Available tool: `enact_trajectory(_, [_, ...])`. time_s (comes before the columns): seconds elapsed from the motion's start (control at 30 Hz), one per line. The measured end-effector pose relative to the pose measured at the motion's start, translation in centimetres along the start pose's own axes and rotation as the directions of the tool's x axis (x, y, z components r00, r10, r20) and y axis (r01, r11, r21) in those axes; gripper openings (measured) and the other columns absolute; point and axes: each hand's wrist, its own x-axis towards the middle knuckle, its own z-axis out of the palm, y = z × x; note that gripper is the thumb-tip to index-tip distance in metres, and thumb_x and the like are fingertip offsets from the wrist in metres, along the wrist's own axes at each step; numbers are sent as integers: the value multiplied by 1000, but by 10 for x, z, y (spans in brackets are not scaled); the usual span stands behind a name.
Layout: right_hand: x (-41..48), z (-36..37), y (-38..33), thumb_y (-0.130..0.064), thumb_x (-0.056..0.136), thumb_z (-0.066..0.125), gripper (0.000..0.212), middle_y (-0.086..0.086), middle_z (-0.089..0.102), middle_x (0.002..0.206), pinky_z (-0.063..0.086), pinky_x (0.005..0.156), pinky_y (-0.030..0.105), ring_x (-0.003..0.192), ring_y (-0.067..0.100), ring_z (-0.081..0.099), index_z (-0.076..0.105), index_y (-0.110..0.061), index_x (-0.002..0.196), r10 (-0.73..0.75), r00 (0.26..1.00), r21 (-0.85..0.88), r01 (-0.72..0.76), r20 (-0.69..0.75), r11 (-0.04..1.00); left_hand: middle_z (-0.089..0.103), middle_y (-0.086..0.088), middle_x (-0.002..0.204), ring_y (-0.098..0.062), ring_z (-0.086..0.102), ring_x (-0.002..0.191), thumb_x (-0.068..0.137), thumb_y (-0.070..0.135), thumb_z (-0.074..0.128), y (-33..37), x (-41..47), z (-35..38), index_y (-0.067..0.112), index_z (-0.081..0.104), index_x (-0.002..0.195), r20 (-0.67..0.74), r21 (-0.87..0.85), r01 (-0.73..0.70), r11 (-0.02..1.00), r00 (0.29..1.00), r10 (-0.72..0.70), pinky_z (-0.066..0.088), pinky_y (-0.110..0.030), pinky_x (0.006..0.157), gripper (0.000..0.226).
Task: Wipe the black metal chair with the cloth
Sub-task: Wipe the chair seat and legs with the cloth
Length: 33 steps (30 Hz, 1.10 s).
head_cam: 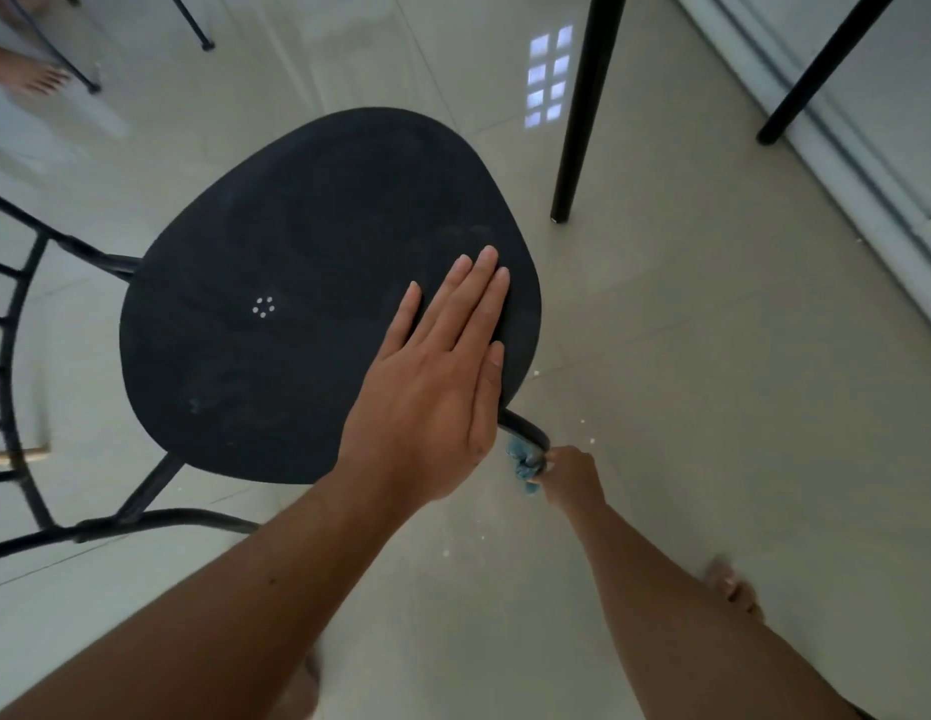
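Here the left hand (pixel 432 387) lies spread flat on the black chair (pixel 276 283) seat; below its edge, the right hand (pixel 569 472) grips a blue cloth (pixel 523 459) around a leg.

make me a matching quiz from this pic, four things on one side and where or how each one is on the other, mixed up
Things:
1. left hand
2. right hand
3. cloth
4. table leg

States or places:
A. blue, bunched around the chair leg
B. standing on the floor beyond the seat
C. flat, fingers straight, on the seat's right edge
D. low beside the seat, gripping the cloth

Pairs: 1-C, 2-D, 3-A, 4-B
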Motion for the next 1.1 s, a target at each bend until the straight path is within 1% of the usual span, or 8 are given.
enact_trajectory(0.1, [-17,-26,-8,-19,88,88,26,-7,70,73,39,61,5,69,-4,63,84,-7,111,-104,995,20,104,4,994,4,6,185,-10,-3,171,118,39,16,0,-1,0,20,13,176,5,10,-3,1000,1000,3,10,-48,139,61])
enact_trajectory(0.2, [-38,-58,-23,-24,84,91,15,-16,51,61,37,61,8,61,-5,53,80,-15,81,-169,985,-31,170,30,985,5,5,185,-10,-2,171,119,38,17,1,-2,2,19,13,176,3,14,-10,1000,1000,10,10,-47,139,60])
enact_trajectory(0.33, [-71,-98,-48,-38,83,91,19,-26,61,57,37,62,8,60,-19,56,77,-41,72,-306,950,-72,311,67,948,4,5,185,-11,-1,171,119,39,14,0,-4,3,20,12,176,-4,25,-6,1000,1000,6,11,-47,139,60])
enact_trajectory(0.43, [-100,-125,-69,-53,82,87,26,-13,71,74,37,64,13,62,-17,56,85,-36,101,-409,910,-116,414,67,903,4,5,185,-11,0,171,118,39,13,-1,-6,3,19,13,176,-18,17,-6,1000,1000,6,13,-47,139,61])
enact_trajectory(0.5, [-119,-141,-82,-49,83,89,30,-19,74,73,39,68,12,68,-18,61,87,-32,108,-439,897,-86,443,57,892,5,5,185,-12,1,171,118,39,12,0,-7,1,19,14,176,-20,3,-10,1000,1000,10,13,-47,139,62])
enact_trajectory(0.63, [-152,-161,-100,-39,83,90,19,-6,67,66,35,60,19,57,0,53,86,-22,89,-498,865,-29,497,-54,867,3,7,185,-11,-1,171,115,43,10,-2,-8,-4,20,13,176,39,-83,-15,996,999,18,8,-47,140,65])
enact_trajectory(0.8, [-168,-172,-130,-40,91,83,42,-6,51,52,35,52,24,48,7,43,60,-21,61,-530,831,-118,517,-169,848,10,6,184,-15,3,171,117,23,37,-5,-3,-23,17,27,174,152,-326,79,942,988,-30,2,-47,139,57])
enact_trajectory(1.1, [-184,-163,-139,-48,87,86,48,-4,56,53,36,48,23,44,5,46,59,-21,59,-426,860,-128,407,-280,905,33,8,178,-10,24,166,112,20,58,-9,-53,-48,19,43,168,168,-491,216,844,974,-152,15,-22,131,58])
